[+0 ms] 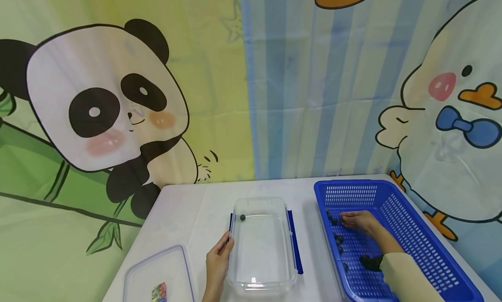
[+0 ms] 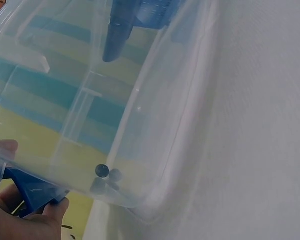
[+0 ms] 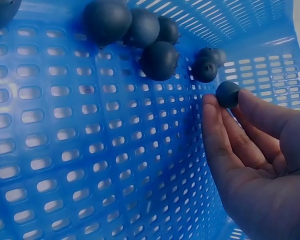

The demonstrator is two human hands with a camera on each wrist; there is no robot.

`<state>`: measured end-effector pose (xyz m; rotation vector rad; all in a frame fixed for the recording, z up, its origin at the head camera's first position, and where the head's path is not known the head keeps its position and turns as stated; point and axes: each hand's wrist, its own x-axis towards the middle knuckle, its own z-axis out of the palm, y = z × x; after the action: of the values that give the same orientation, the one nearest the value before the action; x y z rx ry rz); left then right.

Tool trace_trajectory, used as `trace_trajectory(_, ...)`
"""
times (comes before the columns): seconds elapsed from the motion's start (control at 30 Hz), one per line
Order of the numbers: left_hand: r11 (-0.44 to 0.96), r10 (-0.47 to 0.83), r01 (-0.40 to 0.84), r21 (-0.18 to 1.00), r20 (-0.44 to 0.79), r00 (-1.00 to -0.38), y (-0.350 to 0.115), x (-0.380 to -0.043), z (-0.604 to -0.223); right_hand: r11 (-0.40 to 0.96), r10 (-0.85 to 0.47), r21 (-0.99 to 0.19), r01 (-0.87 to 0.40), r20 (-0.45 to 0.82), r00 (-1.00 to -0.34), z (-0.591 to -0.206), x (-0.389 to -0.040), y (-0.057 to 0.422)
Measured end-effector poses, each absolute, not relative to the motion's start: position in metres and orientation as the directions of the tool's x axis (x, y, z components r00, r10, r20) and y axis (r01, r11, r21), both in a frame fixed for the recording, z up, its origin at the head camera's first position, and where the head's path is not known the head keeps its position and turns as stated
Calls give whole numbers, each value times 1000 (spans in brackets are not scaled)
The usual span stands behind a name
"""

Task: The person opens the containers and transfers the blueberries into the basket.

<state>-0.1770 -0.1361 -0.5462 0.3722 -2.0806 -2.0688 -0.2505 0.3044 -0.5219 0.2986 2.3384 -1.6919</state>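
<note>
In the head view my left hand (image 1: 218,262) holds the left side of a clear plastic container (image 1: 262,286). The left wrist view shows its fingers curled about a blue side latch (image 2: 37,192). A single blueberry (image 1: 242,217) lies inside the container, near its far left corner. Over at the right, my right hand (image 1: 360,221) reaches into a blue plastic basket (image 1: 435,245). Between thumb and fingertips it pinches one blueberry (image 3: 227,94), plain in the right wrist view. Several other blueberries (image 3: 107,22) lie along the basket's left side.
A clear lid (image 1: 157,267) with a colourful label (image 1: 159,293) lies at the table's front left. The container's right latch (image 1: 295,245) hangs outward, between container and basket. Behind the white table (image 1: 196,206) hangs a printed curtain (image 1: 298,97).
</note>
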Motion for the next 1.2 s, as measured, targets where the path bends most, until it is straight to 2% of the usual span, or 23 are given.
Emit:
trace_trajectory(0.2,-10,-306,-33,999,-34,-952,-136,-176,-545,252,43,-916,312,-311,-949,-522,-250,305)
trace_trajectory(0.3,-15,-308,-24,1000,-28,-951,-136,-176,-545,176,57,-933,314,-309,-949,-517,-250,304)
trace_trajectory(0.47,-31,-300,-25,999,-33,-953,-137,-174,-544,64,-30,-960,271,-273,-961,-495,-249,296)
trace_trajectory(0.67,-10,-305,-28,1000,-30,-952,-139,-174,-542,33,-175,-973,227,-229,-957,-463,-251,274)
trace_trajectory(0.83,-20,-301,-21,1000,-26,-953,-137,-174,-540,27,-237,-984,175,-176,-955,-442,-254,237)
trace_trajectory(1.0,-29,-287,-22,999,-29,-957,-136,-173,-539,7,-296,-990,139,-135,-946,-428,-262,180)
trace_trajectory(1.1,-23,-294,-35,999,-40,-955,-135,-175,-540,-36,-319,-988,148,-129,-939,-427,-268,140)
trace_trajectory(1.2,-16,-298,-46,999,-49,-953,-134,-175,-543,-78,-286,-980,182,-153,-946,-438,-274,101)
